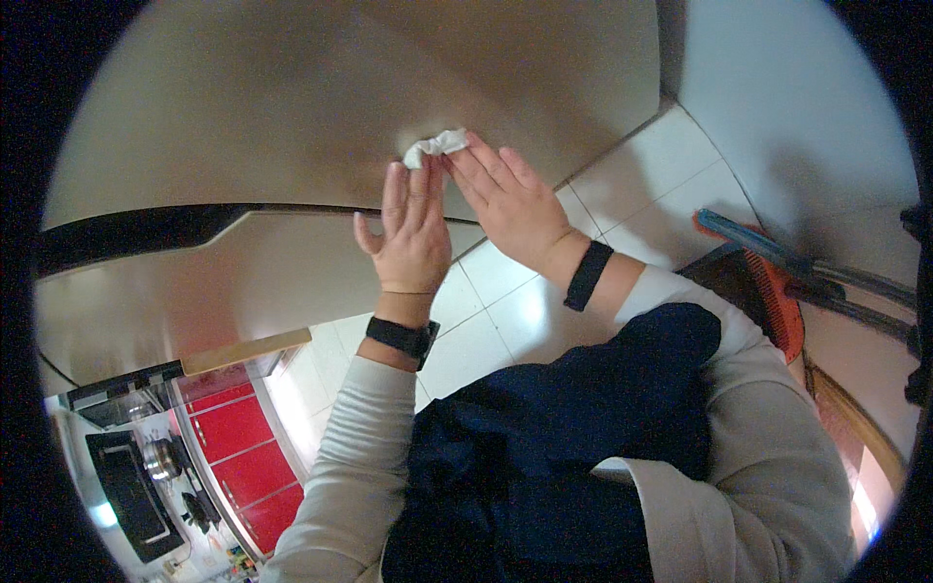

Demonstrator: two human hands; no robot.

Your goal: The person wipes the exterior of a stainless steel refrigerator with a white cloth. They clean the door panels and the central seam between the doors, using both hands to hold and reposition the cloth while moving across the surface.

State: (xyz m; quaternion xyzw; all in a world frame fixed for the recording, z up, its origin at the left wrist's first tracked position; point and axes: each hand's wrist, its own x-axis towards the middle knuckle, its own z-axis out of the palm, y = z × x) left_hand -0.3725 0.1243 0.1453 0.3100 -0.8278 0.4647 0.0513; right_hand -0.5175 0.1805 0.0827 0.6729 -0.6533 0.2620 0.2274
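Note:
A crumpled white cloth or paper wipe [435, 146] lies against the glossy beige-grey upper door [306, 109] of what looks like a refrigerator. My left hand [414, 237] reaches up to its left part, fingers straight and thumb spread, the fingertips on the wipe. From the right, my right hand [514, 200] slants in with flat, extended fingers whose tips meet the wipe's right part. Both hands pin it to the door, and their palms face the surface. Under the fingertips, some of the wipe is hidden.
A dark handle recess [146, 233] separates the upper door from the lower door [182, 284]. At right, a broom [751, 237] and a red-edged dustpan [776, 306] stand by the wall. White floor tiles [466, 335] lie below. Red cabinets [244, 452] and a black cooktop [135, 495] are at lower left.

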